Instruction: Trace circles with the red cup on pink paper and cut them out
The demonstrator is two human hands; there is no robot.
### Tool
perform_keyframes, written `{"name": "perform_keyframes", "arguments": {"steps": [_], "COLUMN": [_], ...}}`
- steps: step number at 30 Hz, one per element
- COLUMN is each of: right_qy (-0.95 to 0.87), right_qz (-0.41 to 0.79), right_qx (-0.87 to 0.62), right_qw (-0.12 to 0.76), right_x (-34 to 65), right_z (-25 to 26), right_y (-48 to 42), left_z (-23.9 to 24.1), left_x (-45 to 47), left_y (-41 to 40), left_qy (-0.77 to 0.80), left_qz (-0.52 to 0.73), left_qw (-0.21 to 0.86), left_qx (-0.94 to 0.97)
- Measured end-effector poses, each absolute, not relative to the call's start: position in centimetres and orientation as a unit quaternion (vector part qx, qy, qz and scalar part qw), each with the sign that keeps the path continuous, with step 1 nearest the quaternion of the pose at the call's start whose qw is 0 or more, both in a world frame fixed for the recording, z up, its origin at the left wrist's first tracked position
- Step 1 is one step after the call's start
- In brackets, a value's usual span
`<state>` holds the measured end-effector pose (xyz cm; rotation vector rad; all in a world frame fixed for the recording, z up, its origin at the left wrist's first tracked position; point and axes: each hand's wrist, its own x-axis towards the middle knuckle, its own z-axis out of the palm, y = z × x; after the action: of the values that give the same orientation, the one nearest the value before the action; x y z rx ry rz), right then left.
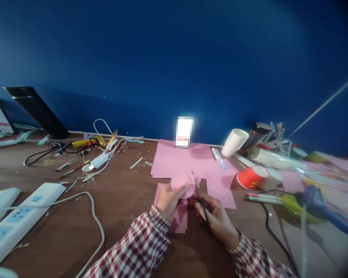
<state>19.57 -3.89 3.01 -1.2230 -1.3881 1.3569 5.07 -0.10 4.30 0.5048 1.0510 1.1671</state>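
Observation:
My left hand (pixel 171 197) pinches a rounded piece of pink paper (pixel 182 180), thumb on top of it. Closed round a pair of dark scissors (pixel 201 202), my right hand (pixel 216 220) is just to the right, with the blades pointing up and away from me along the paper's right edge. A narrow pink strip seems to stand off beside the blades. Beneath the left hand lies a loose pink sheet (pixel 179 222). Larger pink sheets (pixel 181 160) are spread on the table beyond both hands.
On the left lie a white power strip (pixel 31 216), cords and a yellow-handled tool (pixel 89 142). A lit phone (pixel 184 132) leans at the wall. To the right are a white cup (pixel 234 143), a red paper cup (pixel 251 177), a marker (pixel 218 157) and blurred craft items.

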Motion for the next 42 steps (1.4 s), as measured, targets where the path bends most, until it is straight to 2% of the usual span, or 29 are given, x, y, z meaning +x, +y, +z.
{"name": "perform_keyframes", "arguments": {"steps": [24,42], "right_qy": [-0.563,-0.539], "right_qz": [0.535,0.566], "right_qx": [-0.492,-0.478], "right_qw": [0.393,0.400], "right_x": [20.0,20.0], "right_z": [2.9,3.0], "right_y": [-3.8,-3.6], "left_z": [4.5,3.5], "left_x": [4.9,4.7], "left_y": [0.1,0.2], "left_qy": [0.448,0.457], "left_qz": [0.524,0.494], "left_qw": [0.692,0.684], "left_qx": [0.212,0.283]}}
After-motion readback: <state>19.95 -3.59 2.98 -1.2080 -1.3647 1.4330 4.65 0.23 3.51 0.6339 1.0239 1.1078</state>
